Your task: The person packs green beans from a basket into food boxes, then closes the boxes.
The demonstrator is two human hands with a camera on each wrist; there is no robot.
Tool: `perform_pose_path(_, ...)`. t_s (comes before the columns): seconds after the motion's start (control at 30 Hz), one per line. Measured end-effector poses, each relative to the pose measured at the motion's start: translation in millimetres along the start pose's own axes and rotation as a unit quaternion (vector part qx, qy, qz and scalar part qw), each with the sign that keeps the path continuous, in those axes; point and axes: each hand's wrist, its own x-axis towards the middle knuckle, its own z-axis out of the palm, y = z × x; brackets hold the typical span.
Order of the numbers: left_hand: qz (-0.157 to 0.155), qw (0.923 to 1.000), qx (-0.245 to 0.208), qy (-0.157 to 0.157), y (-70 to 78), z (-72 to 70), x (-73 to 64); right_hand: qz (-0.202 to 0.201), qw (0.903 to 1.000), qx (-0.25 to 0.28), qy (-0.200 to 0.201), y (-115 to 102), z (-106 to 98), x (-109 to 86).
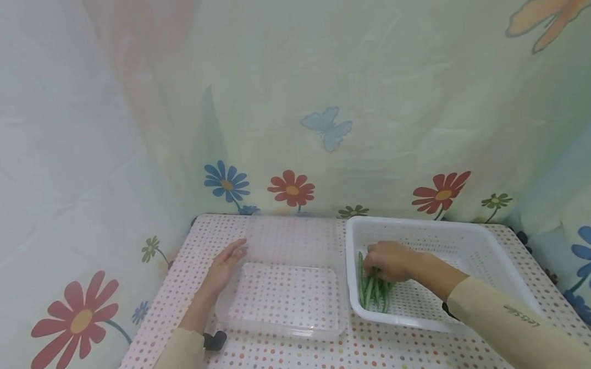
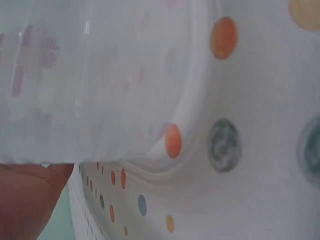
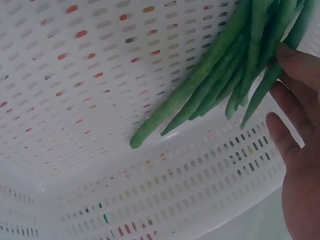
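Green beans, several, in one basket; one container; two hands.

A right hand comes in from the right edge, its thumb and fingers pinching at a bundle of green beans. The beans run from the top right down toward the middle, tips fanned out, one longer and thicker than the rest. They lie inside a white plastic basket pierced with rows of small slots. Red, orange and dark flecks show through the slots. The wall slants across the bottom, with pale green beyond it.
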Motion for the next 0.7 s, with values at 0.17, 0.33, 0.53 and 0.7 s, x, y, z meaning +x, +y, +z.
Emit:
perform_pose_path(0.17,0.01,0.9999,0.004,-0.003,0.6,-0.7,-0.2,0.0,0.9998,0.017,-0.003,0,-2,-4.3)
perform_pose_path(0.33,0.0,1.0,-0.006,-0.007,4.3,-0.2,-1.9,0.007,0.999,0.042,-0.011,1,-11,-6.6)
perform_pose_path(0.53,-0.01,0.9998,-0.007,-0.016,29.0,-0.4,-15.3,-0.008,0.9994,0.031,0.015,8,-28,-9.2)
perform_pose_path(0.7,-0.009,0.9998,-0.008,-0.014,39.0,-0.5,-20.1,-0.035,0.9983,0.027,0.038,12,-46,-13.4)
